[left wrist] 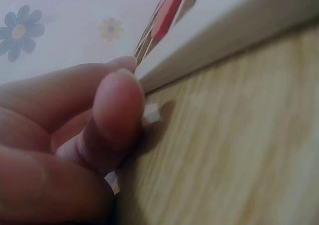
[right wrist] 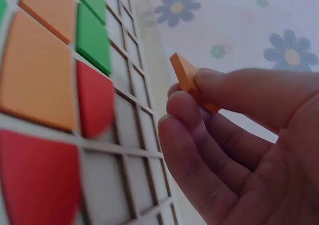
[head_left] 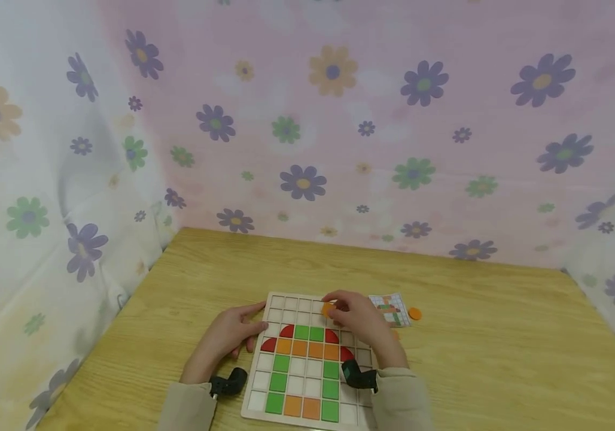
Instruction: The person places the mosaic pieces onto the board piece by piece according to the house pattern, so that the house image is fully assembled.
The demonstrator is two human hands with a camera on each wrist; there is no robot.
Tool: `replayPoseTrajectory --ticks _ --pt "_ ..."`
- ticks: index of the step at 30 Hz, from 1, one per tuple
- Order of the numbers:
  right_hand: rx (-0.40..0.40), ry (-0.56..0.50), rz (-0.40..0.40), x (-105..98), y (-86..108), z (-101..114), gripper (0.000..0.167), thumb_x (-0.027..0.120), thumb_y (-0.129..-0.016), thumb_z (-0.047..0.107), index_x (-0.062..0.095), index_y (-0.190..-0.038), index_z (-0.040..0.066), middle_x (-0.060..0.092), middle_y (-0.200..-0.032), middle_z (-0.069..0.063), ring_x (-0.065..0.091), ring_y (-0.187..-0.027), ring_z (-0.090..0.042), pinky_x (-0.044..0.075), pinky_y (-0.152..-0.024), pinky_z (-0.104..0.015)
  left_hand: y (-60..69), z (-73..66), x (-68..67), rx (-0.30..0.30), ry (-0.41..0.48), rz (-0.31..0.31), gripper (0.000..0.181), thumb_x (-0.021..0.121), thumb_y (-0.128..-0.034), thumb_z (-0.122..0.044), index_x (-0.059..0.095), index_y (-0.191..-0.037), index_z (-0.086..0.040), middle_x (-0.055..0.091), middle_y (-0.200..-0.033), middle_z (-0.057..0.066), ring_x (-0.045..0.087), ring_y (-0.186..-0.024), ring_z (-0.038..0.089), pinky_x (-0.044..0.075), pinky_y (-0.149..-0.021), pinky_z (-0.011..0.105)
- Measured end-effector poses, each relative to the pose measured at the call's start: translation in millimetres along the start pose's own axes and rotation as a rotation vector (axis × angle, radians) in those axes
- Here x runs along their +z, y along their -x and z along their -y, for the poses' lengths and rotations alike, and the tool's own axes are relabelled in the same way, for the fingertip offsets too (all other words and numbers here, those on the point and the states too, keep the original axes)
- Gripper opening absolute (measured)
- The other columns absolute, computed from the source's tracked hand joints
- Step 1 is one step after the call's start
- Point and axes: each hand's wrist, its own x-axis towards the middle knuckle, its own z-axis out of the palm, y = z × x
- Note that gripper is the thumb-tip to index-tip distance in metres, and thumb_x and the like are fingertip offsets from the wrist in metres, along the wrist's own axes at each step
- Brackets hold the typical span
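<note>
A wooden grid board [head_left: 258,383] lies on the table with green, orange and red tiles in its cells. My right hand [head_left: 364,317] is over the board's far right part and pinches an orange tile [right wrist: 185,75] between thumb and fingers. In the right wrist view this tile is tilted on edge, above the board's surface and apart from it. My left hand [head_left: 227,335] is at the board's left edge, its fingertips [left wrist: 118,103] touching the rim. A red quarter-round tile [right wrist: 94,99] and a green square tile [right wrist: 93,40] sit in cells near the right hand.
A small printed pattern card [head_left: 401,314] lies right of the board, partly behind my right hand. Beside it is an orange round piece [head_left: 414,313]; another orange piece [head_left: 395,335] shows in part by the wrist. Flowered cloth [head_left: 361,149] hangs behind the wooden table [head_left: 501,335].
</note>
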Motion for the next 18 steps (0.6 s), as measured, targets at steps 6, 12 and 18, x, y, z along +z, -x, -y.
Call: replayPoseTrajectory --ticks 6,12,18 --pt "-0.014 0.112 0.003 13 -2.7 1 0.023 0.057 -0.087 0.016 0.062 -0.110 0.016 0.060 -0.095 0.000 0.054 -0.081 -0.015 0.046 -0.069 -0.032 0.6 0.1 1.2 -0.017 -0.007 -0.001 0.056 0.063 -0.0807 -0.040 0.043 -0.132 -0.029 0.056 -0.051 0.009 0.033 -0.029 0.013 0.037 -0.030 0.032" --pt "0.012 0.124 -0.014 19 -3.3 -4 0.021 0.059 -0.086 0.014 0.064 -0.105 0.018 0.058 -0.091 0.002 0.052 -0.080 -0.016 0.045 -0.069 -0.032 -1.4 0.6 2.6 -0.009 -0.021 0.011 0.056 0.062 -0.0810 -0.041 0.043 -0.132 -0.030 0.057 -0.052 0.008 0.034 -0.029 0.012 0.037 -0.030 0.030" --pt "-0.016 0.155 -0.040 22 -5.8 -4 0.020 0.059 -0.086 0.014 0.066 -0.104 0.019 0.058 -0.092 0.003 0.052 -0.079 -0.014 0.044 -0.069 -0.031 -2.7 0.7 2.1 -0.012 -0.014 0.011 0.058 0.063 -0.0803 -0.042 0.043 -0.133 -0.029 0.056 -0.052 0.009 0.034 -0.029 0.012 0.037 -0.030 0.031"
